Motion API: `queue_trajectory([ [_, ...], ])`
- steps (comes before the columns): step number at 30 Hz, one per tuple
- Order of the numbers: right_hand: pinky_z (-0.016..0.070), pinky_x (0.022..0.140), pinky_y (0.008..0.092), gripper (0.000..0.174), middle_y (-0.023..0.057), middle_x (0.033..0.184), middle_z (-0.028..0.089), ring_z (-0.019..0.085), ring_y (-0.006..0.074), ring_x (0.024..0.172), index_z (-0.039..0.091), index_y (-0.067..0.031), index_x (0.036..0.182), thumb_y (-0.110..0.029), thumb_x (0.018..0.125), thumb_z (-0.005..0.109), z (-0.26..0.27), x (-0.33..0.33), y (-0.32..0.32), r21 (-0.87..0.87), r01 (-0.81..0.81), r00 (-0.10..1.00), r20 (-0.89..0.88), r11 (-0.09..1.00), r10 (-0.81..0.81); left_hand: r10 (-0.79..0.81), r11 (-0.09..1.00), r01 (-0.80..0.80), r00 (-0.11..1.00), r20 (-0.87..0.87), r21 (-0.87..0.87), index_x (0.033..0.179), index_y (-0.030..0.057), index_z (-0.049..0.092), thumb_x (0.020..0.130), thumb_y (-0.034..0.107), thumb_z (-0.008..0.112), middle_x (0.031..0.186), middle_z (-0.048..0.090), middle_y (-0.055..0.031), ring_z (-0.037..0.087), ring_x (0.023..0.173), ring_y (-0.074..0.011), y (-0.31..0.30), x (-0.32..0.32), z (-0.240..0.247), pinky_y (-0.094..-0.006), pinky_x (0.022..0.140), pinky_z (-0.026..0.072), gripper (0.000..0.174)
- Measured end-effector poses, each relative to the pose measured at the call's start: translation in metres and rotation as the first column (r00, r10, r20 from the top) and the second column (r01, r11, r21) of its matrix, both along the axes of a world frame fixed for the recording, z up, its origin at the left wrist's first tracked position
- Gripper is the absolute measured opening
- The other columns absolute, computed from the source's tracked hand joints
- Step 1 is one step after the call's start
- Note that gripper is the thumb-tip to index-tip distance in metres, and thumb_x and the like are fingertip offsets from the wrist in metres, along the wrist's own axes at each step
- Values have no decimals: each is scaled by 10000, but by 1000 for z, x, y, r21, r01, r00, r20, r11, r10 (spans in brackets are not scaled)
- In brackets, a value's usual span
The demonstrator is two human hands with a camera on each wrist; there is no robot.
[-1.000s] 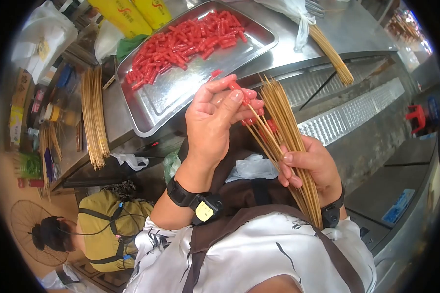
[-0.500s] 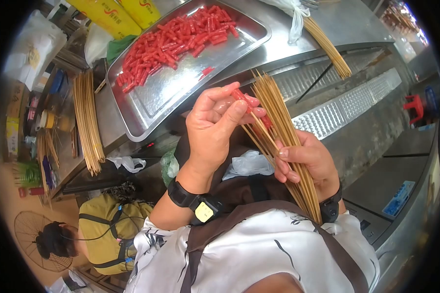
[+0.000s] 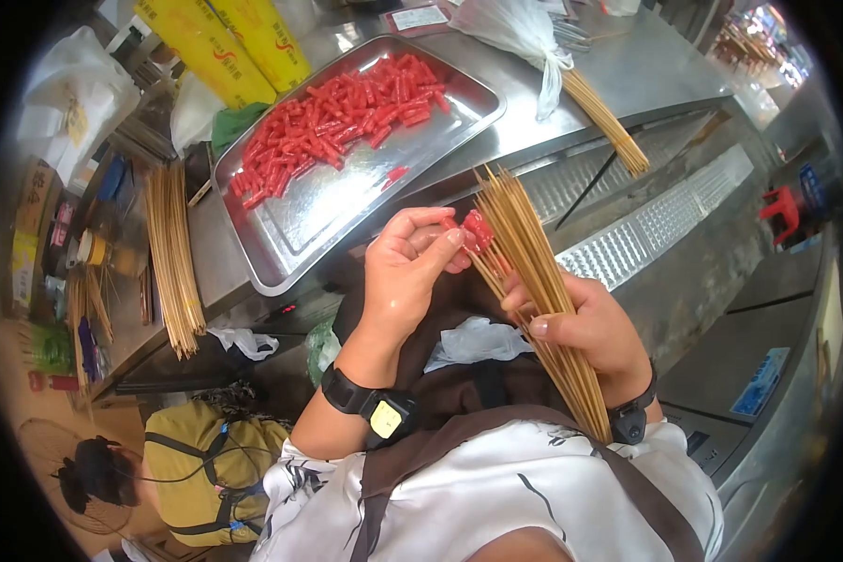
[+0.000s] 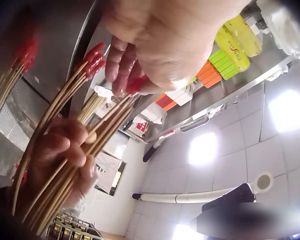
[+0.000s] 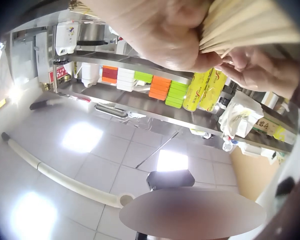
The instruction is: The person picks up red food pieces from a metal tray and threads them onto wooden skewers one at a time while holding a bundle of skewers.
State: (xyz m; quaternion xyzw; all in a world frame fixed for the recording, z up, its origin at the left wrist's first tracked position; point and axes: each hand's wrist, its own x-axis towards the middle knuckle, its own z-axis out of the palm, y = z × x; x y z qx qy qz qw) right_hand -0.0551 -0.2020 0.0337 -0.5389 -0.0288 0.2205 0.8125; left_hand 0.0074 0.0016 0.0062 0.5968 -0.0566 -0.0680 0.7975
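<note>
In the head view my left hand (image 3: 398, 281) pinches a red piece (image 3: 449, 223) between thumb and fingertips, beside more red pieces (image 3: 479, 230) on the tips of a few sticks. My right hand (image 3: 590, 328) grips a thick bundle of thin wooden sticks (image 3: 525, 234), with those few sticks along its left side. The left wrist view has the pinched red piece (image 4: 136, 85) at the end of a stick, and red-tipped sticks (image 4: 92, 61) rising from my right hand (image 4: 65, 155). Sticks (image 5: 250, 27) fan out above my right hand (image 5: 160, 32) in the right wrist view.
A metal tray (image 3: 286, 234) with a heap of red pieces (image 3: 347, 122) lies on the steel counter. Stick bundles lie left (image 3: 171, 262) and right (image 3: 609, 122) of it. Yellow boxes (image 3: 225, 47) stand behind. Another person (image 3: 197, 473) is at lower left.
My left hand has lowered slightly, and the red piece it pinches now sits beside the other red tips. My right fingers have shifted on the sticks. The head view has moved, so the tray appears lower.
</note>
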Motion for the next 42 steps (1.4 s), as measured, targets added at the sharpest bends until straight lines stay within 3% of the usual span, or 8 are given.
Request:
queue_trajectory([
  [6, 524, 731, 291, 220, 104, 944, 592, 618, 155, 743, 610, 36, 990, -22, 781, 578, 16, -5, -4, -163, -78, 996, -46, 984, 71, 39, 982, -43, 999, 28, 183, 1056, 36, 619, 838, 106, 680, 864, 637, -21, 579, 736, -83, -6, 3, 0, -208, 655, 466, 237],
  [8, 551, 682, 303, 224, 111, 862, 606, 624, 162, 669, 592, 51, 997, 3, 782, 554, 18, -6, 0, 76, -59, 979, -192, 995, 73, 124, 796, -340, 901, 416, 501, 1056, 45, 633, 828, 99, 687, 896, 620, -22, 570, 778, -81, -9, 0, 1, -208, 673, 466, 240],
  [11, 565, 717, 348, 254, 131, 889, 607, 635, 177, 707, 570, 69, 1031, 26, 783, 534, 12, -4, 2, 106, -52, 982, -178, 993, 71, 148, 875, -365, 827, 542, 318, 1056, 26, 607, 843, 87, 671, 952, 615, -51, 570, 816, -92, -14, -4, 12, -213, 695, 468, 231],
  [14, 565, 731, 368, 267, 135, 891, 603, 636, 185, 730, 563, 70, 1045, 29, 783, 533, 7, -2, 3, 133, -72, 980, -173, 988, 95, 52, 994, -43, 994, 92, -97, 1044, 5, 570, 869, 72, 638, 838, 623, -43, 573, 727, -109, -20, -4, 24, -244, 707, 462, 199],
  [28, 560, 651, 355, 154, 115, 722, 581, 604, 178, 578, 529, 15, 944, -14, 800, 577, -10, 13, -6, 184, 7, 979, -202, 983, 31, -182, 952, 193, 981, -67, 236, 997, 4, 586, 884, 92, 618, 826, 641, -64, 599, 703, -117, 28, 38, 43, -229, 641, 478, 147],
  [31, 557, 632, 351, 152, 121, 713, 584, 597, 175, 558, 530, 12, 922, -20, 790, 598, -14, 15, -11, 210, 43, 975, -221, 977, 5, -83, 562, -240, 936, 343, 792, 991, 11, 628, 840, 82, 626, 870, 669, -60, 605, 770, -131, 70, 77, 39, -266, 698, 481, 167],
  [36, 548, 589, 345, 142, 122, 679, 584, 579, 174, 512, 525, 16, 875, -38, 777, 613, -18, 21, -14, 232, 62, 969, -248, 971, -2, -73, -54, -415, 909, 410, 908, 954, 18, 651, 764, 198, 669, 925, 666, -176, 636, 887, -320, 113, 139, 46, -386, 781, 488, 263],
  [42, 540, 576, 333, 143, 120, 675, 583, 578, 170, 509, 522, 19, 871, -48, 780, 611, -20, 23, -17, 239, 89, 964, -266, 967, -23, 48, -175, -302, 948, 315, 937, 938, -1, 644, 723, 214, 683, 932, 647, -219, 615, 931, -359, 110, 173, 36, -430, 803, 487, 307],
])
